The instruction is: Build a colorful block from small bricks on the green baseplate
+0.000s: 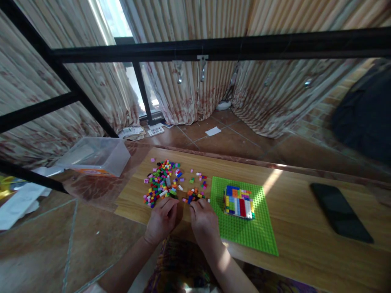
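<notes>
My left hand (162,216) is closed at the near edge of a large pile of loose toy bricks (161,177) in many colours. Its fingertips are curled together, and whatever they hold is too small or hidden to name. Close beside it, my right hand (204,219) is also closed, its fingertips at a smaller cluster of bricks (193,194); I cannot make out what is in them. To the right of that hand lies a green baseplate (244,234). A block built of multicoloured bricks (240,202) stands on it, apart from both hands.
A wooden board (293,228) carries the bricks and the baseplate. On its right side lies a black phone (340,211). A clear plastic bin (104,156) stands beyond its left end. Black metal bars (183,52) cross in front of striped curtains (189,24).
</notes>
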`<state>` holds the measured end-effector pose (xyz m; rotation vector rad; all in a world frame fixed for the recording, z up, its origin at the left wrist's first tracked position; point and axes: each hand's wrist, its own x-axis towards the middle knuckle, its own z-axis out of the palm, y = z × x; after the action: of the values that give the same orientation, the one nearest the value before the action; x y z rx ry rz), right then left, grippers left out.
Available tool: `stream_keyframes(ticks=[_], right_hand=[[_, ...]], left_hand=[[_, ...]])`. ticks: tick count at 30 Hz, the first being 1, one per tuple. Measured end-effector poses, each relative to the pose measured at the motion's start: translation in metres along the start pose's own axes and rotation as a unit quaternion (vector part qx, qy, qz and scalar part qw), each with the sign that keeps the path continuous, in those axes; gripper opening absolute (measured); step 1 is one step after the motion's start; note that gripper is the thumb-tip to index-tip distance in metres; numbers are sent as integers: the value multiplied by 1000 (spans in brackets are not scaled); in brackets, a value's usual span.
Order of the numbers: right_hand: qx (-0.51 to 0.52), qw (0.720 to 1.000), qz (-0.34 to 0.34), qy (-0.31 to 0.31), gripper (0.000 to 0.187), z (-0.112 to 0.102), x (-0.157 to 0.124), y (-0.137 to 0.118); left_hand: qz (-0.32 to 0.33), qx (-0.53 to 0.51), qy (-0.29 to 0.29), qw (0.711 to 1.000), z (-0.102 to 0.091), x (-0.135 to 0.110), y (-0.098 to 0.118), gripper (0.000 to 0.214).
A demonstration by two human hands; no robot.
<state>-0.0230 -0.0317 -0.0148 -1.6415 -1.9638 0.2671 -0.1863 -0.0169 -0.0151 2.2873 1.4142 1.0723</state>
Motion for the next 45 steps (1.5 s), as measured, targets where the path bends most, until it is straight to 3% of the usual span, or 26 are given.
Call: stream_keyframes(ticks=[4, 7, 10, 13, 16, 27, 39, 45], right_hand=[[54, 998, -8, 5, 29, -9, -7, 1], [96, 994, 4, 48, 29, -32, -16, 11], [105, 985, 51, 128, 25, -65, -23, 40], [52, 983, 92, 150, 20, -95, -21, 78], [40, 987, 92, 125, 19, -109, -13, 105], [91, 990, 19, 101, 18, -97, 5, 117], [145, 981, 76, 105, 21, -95, 5, 121], [205, 961, 172, 72, 16, -97, 11, 118]], left_hand=[[6, 10, 10, 1000, -1, 1, 1, 14], [9, 19, 15, 1000, -1, 2, 1, 13], [9, 24, 8, 1000, 0, 2, -1, 14], [9, 29, 1, 1000, 1, 1, -4, 14], [13, 33, 11, 999, 2, 0, -6, 14], [11, 39, 6, 999, -1, 3, 0, 14], [5, 43, -2, 999, 1, 1, -2, 14], [8, 39, -3, 999, 1, 2, -1, 13]])
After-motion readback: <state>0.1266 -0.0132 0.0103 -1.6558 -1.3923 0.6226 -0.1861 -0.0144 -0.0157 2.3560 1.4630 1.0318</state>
